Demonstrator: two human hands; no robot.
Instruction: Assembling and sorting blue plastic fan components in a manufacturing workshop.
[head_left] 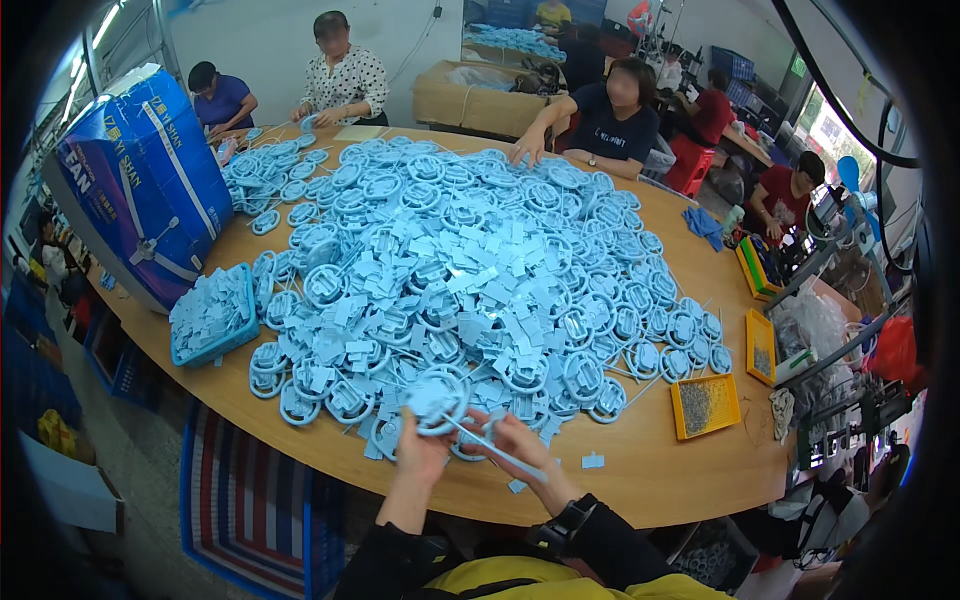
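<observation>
My left hand [422,455] is closed on a light-blue round plastic part [437,398] with a ring-shaped rim, raised just above the near edge of a big pile. From this part a long pale handle [505,460] slants down to the right, crossing in front of my right hand [522,448]. The fingers of my right hand are bent together close to the disc's lower right side; what they pinch is partly hidden. The pile of similar round parts [610,300] has many small flat light-blue pieces [470,265] strewn over its middle.
On the wooden table [640,500] stand a light-blue basket of flat pieces [215,318], a large blue box [140,190], and a yellow tray of small metal bits [706,405]. Across the pile, a person in dark clothes [615,125] reaches in; others work farther off.
</observation>
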